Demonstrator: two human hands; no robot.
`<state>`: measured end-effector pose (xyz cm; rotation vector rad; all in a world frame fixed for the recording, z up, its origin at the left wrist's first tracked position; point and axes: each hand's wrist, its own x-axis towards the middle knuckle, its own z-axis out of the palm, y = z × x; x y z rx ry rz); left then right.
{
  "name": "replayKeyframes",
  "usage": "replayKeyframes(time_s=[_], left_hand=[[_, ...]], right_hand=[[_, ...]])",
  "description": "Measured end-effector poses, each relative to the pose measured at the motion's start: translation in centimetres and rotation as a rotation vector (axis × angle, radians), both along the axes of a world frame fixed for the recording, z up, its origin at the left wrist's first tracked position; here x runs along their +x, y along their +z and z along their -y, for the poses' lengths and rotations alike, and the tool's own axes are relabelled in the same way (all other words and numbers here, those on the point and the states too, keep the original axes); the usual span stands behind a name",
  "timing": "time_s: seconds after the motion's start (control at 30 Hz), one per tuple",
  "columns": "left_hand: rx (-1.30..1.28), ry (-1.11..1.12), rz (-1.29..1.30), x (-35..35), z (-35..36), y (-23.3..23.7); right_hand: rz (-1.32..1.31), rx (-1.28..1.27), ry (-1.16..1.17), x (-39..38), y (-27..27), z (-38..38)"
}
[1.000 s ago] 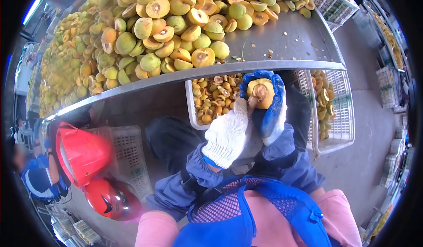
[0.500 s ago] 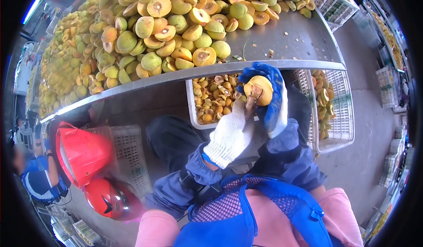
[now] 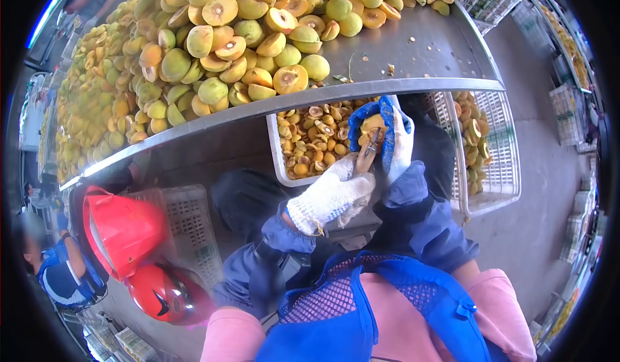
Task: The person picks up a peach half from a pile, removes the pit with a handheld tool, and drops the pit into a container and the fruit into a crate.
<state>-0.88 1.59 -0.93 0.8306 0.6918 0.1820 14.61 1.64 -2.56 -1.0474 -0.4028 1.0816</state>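
Observation:
My left hand [image 3: 336,194], in a white knit glove, is closed around the wooden handle of a small pitting tool [image 3: 366,158]. The tool's metal end meets the cut face of a yellow peach half [image 3: 371,125]. That half sits cupped in my right hand [image 3: 395,136], gloved in white with a blue coated palm, its fingers curled round the fruit. Both hands are just below the metal table edge, beside a white crate [image 3: 278,155] of small fruit pieces and pits. A large heap of halved peaches [image 3: 258,45] lies on the metal table [image 3: 420,42] above.
A white slatted crate [image 3: 507,149] with peach halves stands at the right. Left of my legs are a red bag [image 3: 126,226], a red helmet [image 3: 161,294] and another crate [image 3: 187,217]. Another person [image 3: 68,271] is at the far left, one more [image 3: 97,0] at the back.
My right hand has turned the peach half, so its cut face tilts more toward the tool. My left hand has shifted slightly down and left. The view has moved a little.

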Motion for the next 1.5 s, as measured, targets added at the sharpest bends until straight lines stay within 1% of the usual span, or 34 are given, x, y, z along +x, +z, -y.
replayKeyframes(time_s=[0.03,0.07,0.17,0.27,0.37,0.4,0.5,0.53,0.57,0.6,0.63,0.67,0.73,0.77,0.8,0.83,0.97,1.03,1.1,1.13,1.17,1.2,1.27,1.3,1.37,1.43,1.47,1.5], left_hand=[[-0.039,-0.028,0.009,0.0,-0.2,-0.3],[-0.048,0.017,0.027,0.0,-0.1,-0.5],[-0.07,-0.034,-0.043,0.3,-0.4,0.5],[-0.157,-0.039,-0.031,0.4,-0.3,-1.5],[-0.237,-0.009,0.141,0.5,-0.1,-2.7],[-0.211,0.091,0.084,0.9,0.5,-2.5],[-0.392,0.313,0.175,1.9,0.9,-3.3],[-0.443,0.192,0.319,1.9,0.2,-4.0],[-0.488,0.231,0.301,2.1,-0.1,-4.7],[-0.435,0.259,0.203,2.1,-0.3,-5.3],[-0.368,0.287,0.113,2.1,-0.7,-5.7],[-0.344,0.239,0.037,1.5,-1.1,-6.2],[-0.247,0.196,-0.087,0.6,-2.0,-6.5],[-0.205,0.197,-0.155,0.3,-2.0,-6.3],[-0.272,0.2,-0.097,0.0,-2.0,-6.3],[-0.346,0.201,-0.043,-0.1,-2.0,-6.2],[-0.399,0.238,-0.064,1.2,-2.6,-5.3],[-0.339,0.229,-0.066,1.6,-2.4,-6.1],[-0.267,0.225,-0.088,1.8,-2.3,-6.2],[-0.265,0.207,-0.095,1.8,-2.3,-6.1],[-0.263,0.212,-0.108,1.9,-2.2,-6.2],[-0.264,0.219,-0.119,2.0,-2.1,-6.4],[-0.268,0.233,-0.143,2.2,-2.1,-6.1],[-0.275,0.236,-0.141,2.1,-2.2,-6.2],[-0.297,0.24,-0.133,1.9,-2.0,-6.7],[-0.255,0.22,-0.164,2.0,-2.0,-6.5],[-0.244,0.212,-0.167,2.0,-1.9,-6.8],[-0.232,0.204,-0.169,2.1,-1.9,-7.0]], right_hand=[[-0.018,-0.024,0.023,0.3,-0.6,0.0],[-0.037,-0.048,0.046,0.5,-1.1,0.0],[-0.031,-0.063,0.076,0.5,-2.0,0.2],[-0.069,-0.148,0.156,0.5,-1.6,0.1],[-0.175,-0.077,0.095,0.3,-2.4,0.1],[-0.166,-0.005,0.093,0.4,-2.4,0.2],[-0.113,-0.203,-0.231,1.4,-6.1,-0.3],[-0.24,-0.139,-0.263,1.5,-6.0,-0.5],[-0.216,-0.109,-0.275,2.5,-5.6,-0.1],[0.036,-0.057,-0.287,4.6,-7.0,0.6],[0.36,-0.024,-0.276,6.9,-6.6,1.4],[0.676,0.004,-0.313,9.1,-6.2,2.2],[0.701,-0.013,-0.259,15.1,-2.5,4.3],[0.334,-0.051,-0.157,19.6,-1.6,5.6],[0.515,-0.164,-0.149,23.5,-0.7,6.5],[0.691,-0.287,-0.143,25.9,0.2,6.7],[1.727,-0.273,-0.029,29.7,6.1,0.2],[1.005,-0.286,0.231,28.9,7.3,-6.1],[0.855,-0.446,0.305,27.0,6.9,-12.6],[0.857,-0.505,0.347,26.3,5.8,-15.9],[0.91,-0.536,0.336,26.4,3.8,-19.5],[1.123,-0.465,0.462,28.0,0.6,-23.4],[1.38,-0.336,0.51,26.6,-1.1,-26.0],[1.423,-0.29,0.431,25.3,-1.9,-26.7],[1.486,-0.2,0.469,26.6,-5.2,-28.1],[1.468,-0.41,0.556,28.8,-6.7,-28.0],[1.305,-0.311,0.506,27.9,-6.2,-26.4],[1.142,-0.345,0.491,27.1,-5.3,-25.1]])
